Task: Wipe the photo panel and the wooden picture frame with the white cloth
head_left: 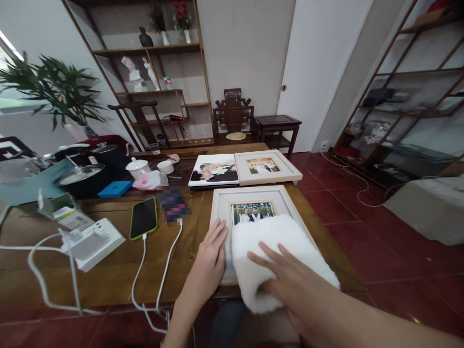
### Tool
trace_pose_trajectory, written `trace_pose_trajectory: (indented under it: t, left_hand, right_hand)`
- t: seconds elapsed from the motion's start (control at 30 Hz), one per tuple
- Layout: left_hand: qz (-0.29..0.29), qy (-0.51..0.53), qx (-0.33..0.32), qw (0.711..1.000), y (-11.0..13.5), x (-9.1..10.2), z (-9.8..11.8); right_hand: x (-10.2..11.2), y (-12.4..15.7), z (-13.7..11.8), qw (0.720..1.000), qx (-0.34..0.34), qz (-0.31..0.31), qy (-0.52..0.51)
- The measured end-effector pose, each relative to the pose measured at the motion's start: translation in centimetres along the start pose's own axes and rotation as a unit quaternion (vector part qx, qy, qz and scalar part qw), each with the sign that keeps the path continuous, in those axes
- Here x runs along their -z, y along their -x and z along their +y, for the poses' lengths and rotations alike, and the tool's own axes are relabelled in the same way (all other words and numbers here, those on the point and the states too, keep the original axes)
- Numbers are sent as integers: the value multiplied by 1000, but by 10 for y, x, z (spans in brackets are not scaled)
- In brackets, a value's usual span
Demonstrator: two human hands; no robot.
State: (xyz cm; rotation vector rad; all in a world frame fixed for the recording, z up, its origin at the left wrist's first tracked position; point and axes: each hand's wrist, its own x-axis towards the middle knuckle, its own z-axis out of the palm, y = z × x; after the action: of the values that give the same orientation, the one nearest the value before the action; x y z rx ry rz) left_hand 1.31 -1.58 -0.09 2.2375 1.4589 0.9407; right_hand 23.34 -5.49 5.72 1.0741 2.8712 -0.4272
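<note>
A light wooden picture frame (290, 203) with a wide white mat lies flat on the wooden table, near its front edge. Inside it a photo (250, 212) of two people shows only in its upper part. A white fluffy cloth (286, 237) covers the rest of it and the frame's lower right. My right hand (282, 270) presses on this cloth, fingers spread over it and thumb tucked into a fold. My left hand (210, 253) rests with stretched fingers along the frame's left side, holding nothing.
Behind lie another framed photo (290, 166) and a photo panel (197, 176). Left of my left hand are a plugged-in phone (143, 218), white cables (134, 280), a white box (105, 241), a blue box (115, 189), pots (81, 179) and a white lidded cup (137, 167).
</note>
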Motion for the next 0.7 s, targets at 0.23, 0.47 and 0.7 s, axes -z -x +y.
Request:
trace_pose_trajectory:
  t: [0.23,0.47,0.7]
  left_hand:
    - [2,2,-19,1000,0,-1,0]
    - [10,-2,-7,1000,0,-1,1]
    - [12,-18,3,1000,1,-2,1]
  right_hand:
    - [20,-68,66,976,-104,133,137]
    - [21,-76,52,987,-51,77,135]
    - [4,-2,-3,997,42,-15,62]
